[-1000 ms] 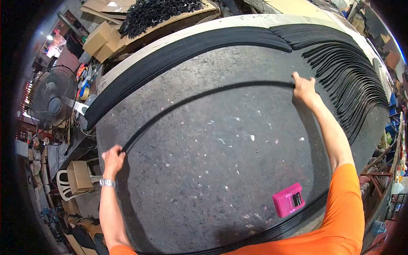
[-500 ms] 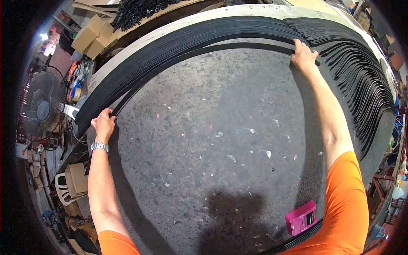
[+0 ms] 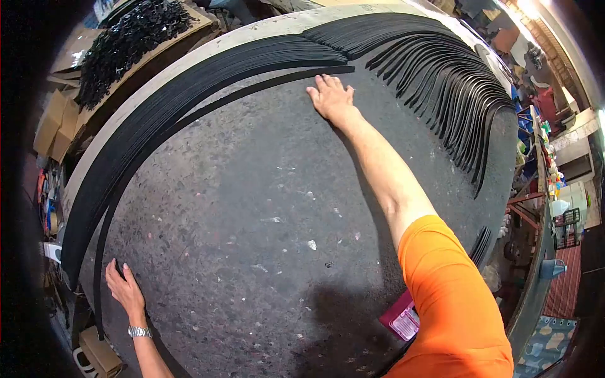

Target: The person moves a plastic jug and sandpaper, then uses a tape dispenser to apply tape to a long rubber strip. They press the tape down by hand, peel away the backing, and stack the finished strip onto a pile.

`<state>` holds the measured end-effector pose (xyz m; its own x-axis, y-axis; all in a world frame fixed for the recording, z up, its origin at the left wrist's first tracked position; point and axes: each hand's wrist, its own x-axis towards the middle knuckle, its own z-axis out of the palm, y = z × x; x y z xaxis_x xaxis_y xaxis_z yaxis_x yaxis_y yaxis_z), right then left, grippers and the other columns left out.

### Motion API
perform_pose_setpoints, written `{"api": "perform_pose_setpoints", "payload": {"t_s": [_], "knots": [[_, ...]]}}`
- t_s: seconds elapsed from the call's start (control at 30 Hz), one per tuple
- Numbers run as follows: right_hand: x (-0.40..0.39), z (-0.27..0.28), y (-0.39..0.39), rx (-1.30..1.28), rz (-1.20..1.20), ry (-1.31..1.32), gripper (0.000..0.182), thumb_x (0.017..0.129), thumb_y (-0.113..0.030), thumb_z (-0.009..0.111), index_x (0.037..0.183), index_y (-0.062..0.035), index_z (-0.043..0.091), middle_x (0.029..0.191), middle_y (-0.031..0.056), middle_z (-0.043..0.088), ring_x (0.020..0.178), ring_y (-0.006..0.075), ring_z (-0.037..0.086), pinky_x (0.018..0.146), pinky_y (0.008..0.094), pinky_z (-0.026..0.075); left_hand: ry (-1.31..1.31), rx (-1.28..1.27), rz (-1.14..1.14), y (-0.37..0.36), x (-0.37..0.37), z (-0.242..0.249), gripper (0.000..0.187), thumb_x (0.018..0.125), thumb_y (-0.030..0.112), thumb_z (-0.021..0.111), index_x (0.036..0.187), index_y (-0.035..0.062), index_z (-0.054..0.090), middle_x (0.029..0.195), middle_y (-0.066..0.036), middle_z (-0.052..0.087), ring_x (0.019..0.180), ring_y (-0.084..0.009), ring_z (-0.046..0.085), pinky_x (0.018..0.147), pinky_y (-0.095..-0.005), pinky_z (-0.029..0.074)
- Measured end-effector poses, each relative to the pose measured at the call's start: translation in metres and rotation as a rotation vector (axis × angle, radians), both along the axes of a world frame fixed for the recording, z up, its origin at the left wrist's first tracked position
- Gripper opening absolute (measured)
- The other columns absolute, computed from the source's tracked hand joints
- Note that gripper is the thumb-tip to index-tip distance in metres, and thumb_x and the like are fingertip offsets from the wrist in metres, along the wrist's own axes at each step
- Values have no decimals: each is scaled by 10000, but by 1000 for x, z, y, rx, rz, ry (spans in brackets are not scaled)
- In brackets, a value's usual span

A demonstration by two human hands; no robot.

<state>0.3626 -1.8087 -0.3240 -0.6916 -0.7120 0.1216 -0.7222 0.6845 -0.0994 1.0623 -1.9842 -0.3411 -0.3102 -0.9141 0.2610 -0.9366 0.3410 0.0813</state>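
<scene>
My left hand [image 3: 126, 291], with a metal watch on its wrist, is open just above the grey tabletop [image 3: 252, 220], right of the lower end of a single black strip [image 3: 102, 252]. My right hand [image 3: 334, 101] is open, fingers spread, just below the strip's upper right end. Neither hand holds anything. The strip curves along the inner side of a thick bundle of long black strips [image 3: 126, 142]. Right of that bundle, a second group of black strips [image 3: 454, 82] lies fanned out, its ends spread towards the table's middle.
A pink box [image 3: 402, 317] lies near my right upper arm. More short black strips [image 3: 481, 246] sit at the table's right edge. Beyond the far left edge are a heap of black pieces [image 3: 129, 47] and cardboard boxes [image 3: 57, 126]. A shelf of goods stands right.
Both hands have let go of the single strip and opened. The strip now lies nearer the bundle's inner side. The view has turned to the right.
</scene>
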Motion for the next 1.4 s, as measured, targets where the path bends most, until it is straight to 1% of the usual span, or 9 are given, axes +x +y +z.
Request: {"api": "perform_pose_setpoints", "payload": {"t_s": [0.23,0.3,0.47,0.6,0.73,0.87,1.0,1.17,1.4], "knots": [[9,-5,11,86,-72,48,641,1083,-539,331,1598,-159,378,1676,104,333,1550,334,291,1232,640,205,117,-213,-64,32,-43,39,465,905,274,725,1309,66,633,1268,-164,660,1200,-352,619,982,-479,491],[-8,-23,13,139,-19,94,658,1082,-555,331,1618,-173,350,1697,76,304,1564,282,275,1245,567,232,21,-185,46,26,-27,31,594,876,358,734,1396,128,565,1434,-130,563,1348,-319,514,1040,-568,399],[-14,-42,28,212,-106,169,674,1073,-624,276,1642,-263,293,1718,26,260,1572,274,256,1236,593,236,-180,-165,295,-24,36,55,851,795,166,744,1556,174,362,1525,-204,427,1444,-369,393,1147,-636,249],[-18,-48,31,185,-100,190,671,1072,-627,279,1637,-266,306,1712,39,274,1568,292,263,1225,610,244,-276,213,340,-63,70,83,871,797,79,659,1583,193,302,1223,-209,720,1202,-392,655,1147,-705,205],[-27,-51,32,141,-77,172,672,1070,-626,289,1632,-259,322,1704,51,292,1565,296,270,1222,609,245,-338,174,223,-101,96,77,828,827,12,583,1574,242,310,1146,-194,753,1180,-336,684,1134,-707,215],[-29,-49,32,127,-82,142,672,1070,-622,294,1629,-252,329,1700,55,301,1564,286,273,1225,605,244,-460,210,294,-121,82,83,665,861,96,583,1502,228,467,1290,-135,710,1224,-327,657,1145,-690,217],[-25,-48,34,115,-60,186,666,1073,-607,299,1623,-235,345,1693,64,316,1566,290,268,1228,594,247,-122,-70,126,-146,55,73,512,856,248,686,1353,172,597,1356,-118,603,1332,-285,539,1117,-601,299],[-19,-45,34,105,-66,176,665,1073,-603,302,1620,-228,353,1693,70,316,1565,299,271,1231,591,238,-142,-129,-83,-165,-19,85,821,737,399,897,1451,206,539,1435,-100,550,1372,-306,497,1111,-579,303],[-17,-42,35,77,-56,158,667,1070,-604,303,1618,-227,359,1691,80,320,1561,312,278,1231,587,236,-235,-26,21,-185,-101,79,997,683,482,930,1535,254,465,1559,-128,439,1442,-341,424,1176,-633,225]]}}
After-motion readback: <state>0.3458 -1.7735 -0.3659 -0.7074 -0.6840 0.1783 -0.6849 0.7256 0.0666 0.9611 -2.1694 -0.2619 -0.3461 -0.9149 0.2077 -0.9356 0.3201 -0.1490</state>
